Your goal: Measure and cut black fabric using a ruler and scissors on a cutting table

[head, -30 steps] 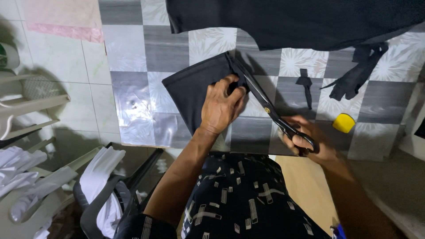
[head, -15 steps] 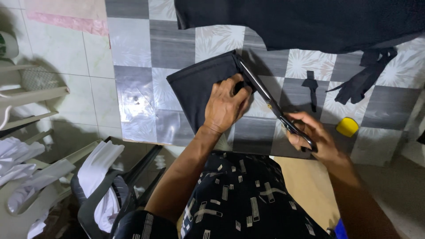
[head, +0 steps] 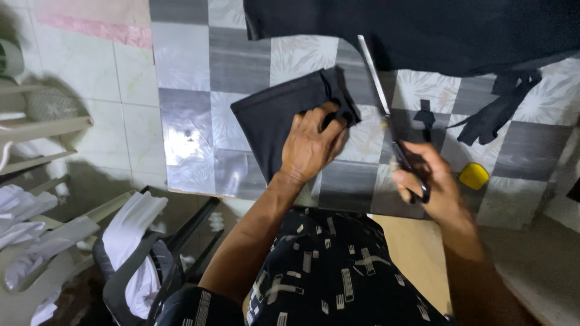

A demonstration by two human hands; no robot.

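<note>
- Head view looks down on a counter (head: pixel 193 121) covered in a grey-and-white checked sheet with leaf patterns; its near edge runs from lower left to right, just beyond the person's lap.
- Left hand (head: pixel 311 145) lies palm down on a folded piece of black fabric (head: pixel 272 115), fingers curled and pinching the bunched right-hand corner of the piece.
- That folded piece sits tilted on the counter, its near corner close to the counter's near edge, its left and far edges bordered by bare checked surface.
- Right hand (head: pixel 432 184) is closed around the handles of long black-handled scissors (head: pixel 386 115); the blades point away toward the far side and look nearly together, the tip reaching the edge of a large black cloth (head: pixel 423 30).
- Scissors run just to the right of the folded piece, with a narrow strip of counter between blade and fabric corner.
- Large black cloth covers the far right of the counter, its near edge uneven.
- Right of the scissors lie black fabric scraps (head: pixel 492 115) and a small yellow object (head: pixel 474 175), near the right hand.
- Left of the counter is tiled floor, with a dark plastic chair (head: pixel 151 265) draped in white cloth (head: pixel 130 223) close to the counter's near-left corner.
</note>
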